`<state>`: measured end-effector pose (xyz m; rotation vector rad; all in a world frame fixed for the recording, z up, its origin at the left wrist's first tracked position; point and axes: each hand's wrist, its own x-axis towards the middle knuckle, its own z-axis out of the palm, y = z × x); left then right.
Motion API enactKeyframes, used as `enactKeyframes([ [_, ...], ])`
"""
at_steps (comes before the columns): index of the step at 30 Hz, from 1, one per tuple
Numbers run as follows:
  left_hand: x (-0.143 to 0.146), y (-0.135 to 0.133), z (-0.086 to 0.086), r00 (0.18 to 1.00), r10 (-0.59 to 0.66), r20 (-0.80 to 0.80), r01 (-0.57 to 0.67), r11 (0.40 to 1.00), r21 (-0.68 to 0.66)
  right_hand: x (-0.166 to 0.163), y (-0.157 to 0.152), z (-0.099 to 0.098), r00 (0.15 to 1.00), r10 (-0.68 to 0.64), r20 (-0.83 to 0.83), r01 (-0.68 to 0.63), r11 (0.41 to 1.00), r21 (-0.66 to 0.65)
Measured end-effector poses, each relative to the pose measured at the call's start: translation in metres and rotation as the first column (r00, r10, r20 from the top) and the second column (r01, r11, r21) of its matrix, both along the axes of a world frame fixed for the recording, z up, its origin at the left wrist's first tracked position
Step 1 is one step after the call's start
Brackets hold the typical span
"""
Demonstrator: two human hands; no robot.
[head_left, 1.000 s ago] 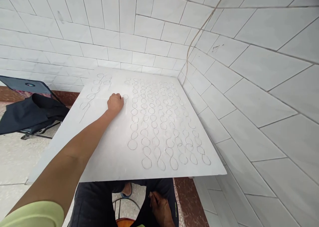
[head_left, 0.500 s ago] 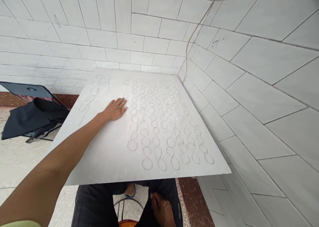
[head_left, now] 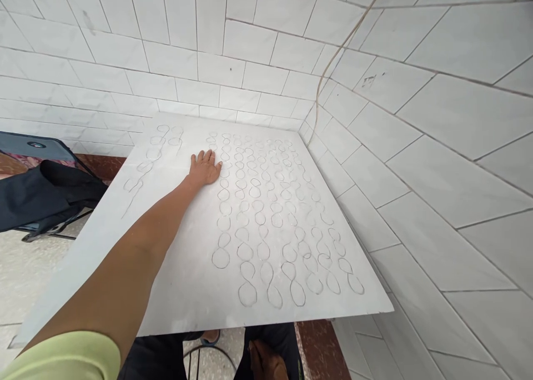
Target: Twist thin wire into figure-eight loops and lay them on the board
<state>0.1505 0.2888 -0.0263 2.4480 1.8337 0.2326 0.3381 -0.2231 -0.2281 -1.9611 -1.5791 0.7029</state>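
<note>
A white board (head_left: 183,291) lies before me, drawn with columns of thin dark figure-eight loops (head_left: 255,188) on its middle and right. My left hand (head_left: 205,168) is palm down on it, fingers spread and nothing visible in them. It covers part of a short column of loops and lies just left of the long one. Below the board's near edge, my right hand (head_left: 268,362) is by my dark-trousered thigh. Its fingers look curled together, and whatever they may hold is hidden. No pencil or other drawing tool shows.
White tiled walls (head_left: 408,135) meet behind and right of the board, with a thin cable (head_left: 333,58) down the corner. To the left stands a folding chair (head_left: 45,146) with dark cloth (head_left: 45,191) over it. A round metal frame (head_left: 208,358) shows below.
My left hand has slid forward and slightly right across the board, onto the short column of loops. My right hand stays low by my thigh. The view has shifted a little.
</note>
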Motion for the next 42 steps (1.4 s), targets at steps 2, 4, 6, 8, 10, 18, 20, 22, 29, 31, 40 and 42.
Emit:
enactKeyframes([
  [2,0.001,0.003,-0.002,1.000,0.012,0.006,-0.012,1.000,0.020,0.000,0.000,-0.002,1.000,-0.003,0.005,0.004,1.000,-0.011],
  [4,0.001,0.003,-0.004,1.000,0.015,0.023,-0.017,0.998,0.055,-0.001,0.000,-0.002,1.000,-0.002,0.010,0.003,1.000,-0.019],
  [6,0.001,0.000,-0.005,0.998,0.024,0.050,-0.028,0.996,0.087,-0.001,0.001,-0.001,1.000,0.001,0.016,-0.001,1.000,-0.022],
  [8,0.002,-0.007,-0.006,0.995,0.050,0.082,-0.059,0.992,0.114,-0.001,0.002,0.000,1.000,0.008,0.021,-0.008,1.000,-0.021],
  [10,0.003,-0.016,-0.007,0.991,0.085,0.108,-0.099,0.986,0.134,-0.001,0.002,0.002,1.000,0.017,0.026,-0.017,1.000,-0.014],
  [18,-0.027,-0.026,-0.005,0.955,0.265,0.137,-0.291,0.929,0.228,0.004,-0.015,-0.019,0.992,0.088,0.086,-0.094,0.993,0.069],
  [20,-0.042,-0.019,-0.001,0.936,0.331,0.118,-0.347,0.924,0.158,0.006,-0.017,-0.027,0.988,0.113,0.105,-0.122,0.989,0.084],
  [22,-0.052,-0.016,0.003,0.933,0.350,0.089,-0.358,0.929,0.098,0.007,-0.017,-0.032,0.986,0.123,0.114,-0.134,0.987,0.090],
  [29,-0.055,-0.063,0.009,0.956,0.290,-0.040,-0.289,0.957,0.028,0.003,-0.012,-0.022,0.983,0.117,0.139,-0.127,0.990,0.066],
  [31,-0.054,-0.093,0.010,0.961,0.269,-0.070,-0.270,0.963,-0.006,0.002,-0.013,-0.017,0.982,0.132,0.137,-0.140,0.989,0.047],
  [40,-0.066,-0.274,0.004,0.986,0.137,-0.099,-0.138,0.990,-0.002,0.003,-0.016,-0.016,0.979,0.149,0.142,-0.151,0.988,0.009],
  [42,-0.069,-0.311,0.000,0.989,0.126,-0.076,-0.123,0.992,0.036,0.002,-0.016,-0.015,0.978,0.148,0.144,-0.152,0.988,0.015],
])
